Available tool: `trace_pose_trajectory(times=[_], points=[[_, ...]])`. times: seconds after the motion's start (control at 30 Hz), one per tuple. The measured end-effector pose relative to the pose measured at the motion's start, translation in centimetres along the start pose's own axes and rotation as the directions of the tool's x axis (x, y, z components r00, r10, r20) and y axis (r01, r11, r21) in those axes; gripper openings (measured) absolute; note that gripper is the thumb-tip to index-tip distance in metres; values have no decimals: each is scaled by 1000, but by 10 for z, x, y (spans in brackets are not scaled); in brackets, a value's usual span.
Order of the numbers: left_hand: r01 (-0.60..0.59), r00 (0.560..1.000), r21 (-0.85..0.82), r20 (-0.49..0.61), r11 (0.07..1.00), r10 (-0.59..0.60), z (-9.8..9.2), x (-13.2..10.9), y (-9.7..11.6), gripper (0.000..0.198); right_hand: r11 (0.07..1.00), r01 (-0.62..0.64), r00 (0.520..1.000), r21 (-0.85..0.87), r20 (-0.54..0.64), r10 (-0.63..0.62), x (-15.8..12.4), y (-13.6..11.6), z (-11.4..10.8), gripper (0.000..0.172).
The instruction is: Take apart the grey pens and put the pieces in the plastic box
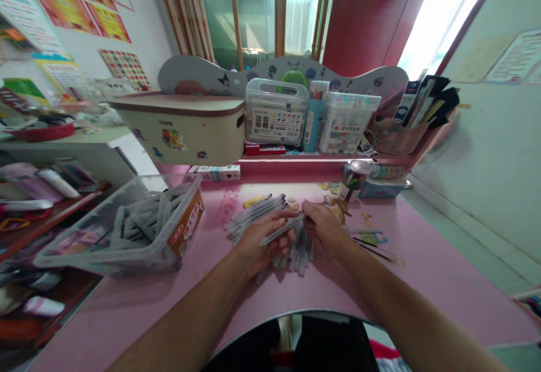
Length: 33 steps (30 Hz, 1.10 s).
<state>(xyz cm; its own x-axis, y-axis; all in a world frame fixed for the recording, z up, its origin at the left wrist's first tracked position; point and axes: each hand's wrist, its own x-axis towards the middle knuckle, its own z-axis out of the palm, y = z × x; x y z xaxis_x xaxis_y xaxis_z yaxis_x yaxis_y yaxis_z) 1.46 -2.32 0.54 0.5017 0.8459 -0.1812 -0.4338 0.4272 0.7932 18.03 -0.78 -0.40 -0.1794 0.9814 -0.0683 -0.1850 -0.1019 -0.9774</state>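
Observation:
A heap of clear-barrelled pens [253, 214] lies on the pink desk [422, 282] in front of me. My left hand [262, 239] is curled round a bundle of these pens. My right hand [323, 226] pinches the end of one pen [281, 231] that lies across my left fingers. More pens [300, 253] stick out below both hands.
A clear plastic bin [127, 228] with several pens stands tilted at the left. A cream lidded box [181, 127], marker cases [276, 113] and a pen cup [353, 180] stand at the back. Loose pens and stickers [372, 239] lie at the right. A cluttered shelf [38, 214] is at far left.

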Motion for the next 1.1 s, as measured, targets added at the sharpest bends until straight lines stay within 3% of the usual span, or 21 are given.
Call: trace_pose_trajectory(times=[0.2,0.37,0.43,0.7,0.9,1.1], points=[[-168,984,-13,-67,986,166,3,1,-1,41,999,17,997,48,-79,-13,2,1,-1,45],[-290,923,267,-176,919,342,1,4,-4,27,999,-43,999,1,18,43,-2,-2,3,45],[-315,895,301,-223,900,387,0,5,-4,28,998,-67,997,-9,44,67,-3,-2,5,45],[-326,868,207,-320,922,379,0,8,-4,34,996,-70,997,-52,42,72,-2,0,5,43],[-338,858,193,-339,921,385,-1,7,-3,33,999,-31,996,35,81,28,-4,-6,7,25],[-347,859,202,-324,916,397,-3,9,-4,33,996,-68,995,60,78,63,-4,-4,6,23]])
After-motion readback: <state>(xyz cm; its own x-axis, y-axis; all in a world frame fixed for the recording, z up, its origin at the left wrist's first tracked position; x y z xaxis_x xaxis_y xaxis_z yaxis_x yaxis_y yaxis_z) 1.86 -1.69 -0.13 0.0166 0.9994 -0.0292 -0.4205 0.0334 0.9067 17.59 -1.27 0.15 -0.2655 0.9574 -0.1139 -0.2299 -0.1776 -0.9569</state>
